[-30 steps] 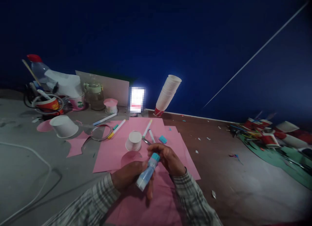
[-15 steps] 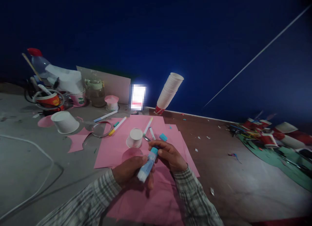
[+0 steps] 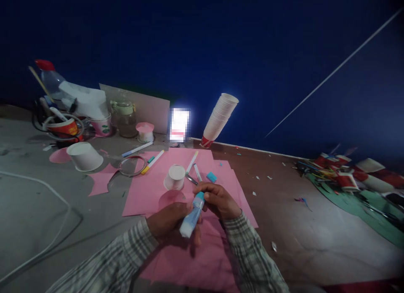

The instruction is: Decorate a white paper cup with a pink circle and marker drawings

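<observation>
Blue glue stick [image 3: 192, 215] sits gripped in the left hand [image 3: 168, 222]; the right hand [image 3: 217, 199] pinches its cap above pink paper [image 3: 148, 192].

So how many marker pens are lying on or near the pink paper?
4. A blue-tipped pen left of the sheet's top edge, a yellow-capped pen on its left corner, two white pens beside the upturned cup. Others may be hidden.

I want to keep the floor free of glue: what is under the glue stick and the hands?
Pink paper lies under the glue stick, left hand and right hand. What lies beneath the sheet is covered.
</observation>
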`<state>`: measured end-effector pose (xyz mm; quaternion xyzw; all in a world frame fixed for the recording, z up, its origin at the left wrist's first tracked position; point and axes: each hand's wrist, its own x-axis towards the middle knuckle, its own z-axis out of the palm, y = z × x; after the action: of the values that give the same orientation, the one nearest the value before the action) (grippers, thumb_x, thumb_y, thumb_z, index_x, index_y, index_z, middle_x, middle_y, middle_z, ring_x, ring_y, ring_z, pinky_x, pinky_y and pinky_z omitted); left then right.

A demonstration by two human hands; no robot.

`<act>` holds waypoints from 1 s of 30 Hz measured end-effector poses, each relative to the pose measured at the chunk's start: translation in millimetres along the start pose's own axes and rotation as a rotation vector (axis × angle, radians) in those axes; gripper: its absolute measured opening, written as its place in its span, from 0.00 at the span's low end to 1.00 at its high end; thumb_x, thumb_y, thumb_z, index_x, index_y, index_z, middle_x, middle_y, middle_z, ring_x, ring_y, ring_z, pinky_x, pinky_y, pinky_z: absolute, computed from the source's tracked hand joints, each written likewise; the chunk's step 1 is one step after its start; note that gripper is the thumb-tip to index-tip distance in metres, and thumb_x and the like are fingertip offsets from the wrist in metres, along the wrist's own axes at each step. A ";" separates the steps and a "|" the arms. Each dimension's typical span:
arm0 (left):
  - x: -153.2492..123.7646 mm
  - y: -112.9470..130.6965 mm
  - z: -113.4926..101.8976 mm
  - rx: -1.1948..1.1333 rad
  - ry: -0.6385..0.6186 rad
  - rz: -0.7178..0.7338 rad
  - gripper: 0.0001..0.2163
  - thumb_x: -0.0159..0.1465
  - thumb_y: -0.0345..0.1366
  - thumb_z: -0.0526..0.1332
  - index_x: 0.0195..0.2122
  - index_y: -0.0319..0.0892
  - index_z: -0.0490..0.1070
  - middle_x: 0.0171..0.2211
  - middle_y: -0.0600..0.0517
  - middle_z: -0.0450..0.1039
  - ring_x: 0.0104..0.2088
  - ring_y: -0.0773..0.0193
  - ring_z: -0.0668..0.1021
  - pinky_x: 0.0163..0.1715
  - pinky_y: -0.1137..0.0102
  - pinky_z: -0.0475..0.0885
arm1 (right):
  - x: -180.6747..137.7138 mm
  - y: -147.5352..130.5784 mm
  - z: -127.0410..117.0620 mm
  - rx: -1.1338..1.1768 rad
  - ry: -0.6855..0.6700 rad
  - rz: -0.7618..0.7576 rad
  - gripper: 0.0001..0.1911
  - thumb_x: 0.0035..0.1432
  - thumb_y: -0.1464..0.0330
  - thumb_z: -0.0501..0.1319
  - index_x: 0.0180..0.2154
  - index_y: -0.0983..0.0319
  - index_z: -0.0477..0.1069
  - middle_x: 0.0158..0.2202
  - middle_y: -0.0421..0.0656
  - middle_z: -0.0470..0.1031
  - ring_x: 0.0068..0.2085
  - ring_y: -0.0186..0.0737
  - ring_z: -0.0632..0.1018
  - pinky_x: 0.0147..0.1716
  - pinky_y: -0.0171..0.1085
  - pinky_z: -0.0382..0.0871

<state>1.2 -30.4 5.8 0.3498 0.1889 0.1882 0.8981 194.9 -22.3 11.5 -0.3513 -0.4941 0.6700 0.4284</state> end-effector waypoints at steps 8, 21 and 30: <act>-0.4 -0.4 5.8 0.022 -0.044 0.041 0.29 0.56 0.64 0.68 0.32 0.37 0.75 0.22 0.45 0.81 0.16 0.64 0.75 0.18 0.72 0.60 | -3.5 -4.8 4.1 -0.024 0.031 -0.049 0.34 0.52 0.37 0.67 0.36 0.63 0.78 0.28 0.41 0.74 0.22 0.30 0.66 0.20 0.32 0.58; -3.3 7.2 7.2 0.262 -0.038 0.166 0.32 0.57 0.69 0.63 0.29 0.37 0.75 0.22 0.44 0.79 0.16 0.69 0.67 0.17 0.72 0.53 | -2.9 -0.8 13.5 0.219 -0.052 -0.009 0.38 0.43 0.38 0.73 0.43 0.62 0.79 0.33 0.42 0.79 0.21 0.29 0.69 0.17 0.30 0.60; -24.8 43.1 -1.2 0.583 0.193 0.249 0.36 0.66 0.69 0.48 0.35 0.38 0.77 0.21 0.47 0.76 0.16 0.71 0.56 0.18 0.71 0.51 | 3.8 5.1 6.7 0.406 0.073 -0.087 0.27 0.47 0.43 0.72 0.31 0.59 0.76 0.28 0.38 0.68 0.22 0.30 0.58 0.22 0.34 0.60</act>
<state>-29.5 -11.9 40.2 0.5932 0.2749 0.2665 0.7082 186.3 -22.0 8.2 -0.2602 -0.3478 0.7235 0.5366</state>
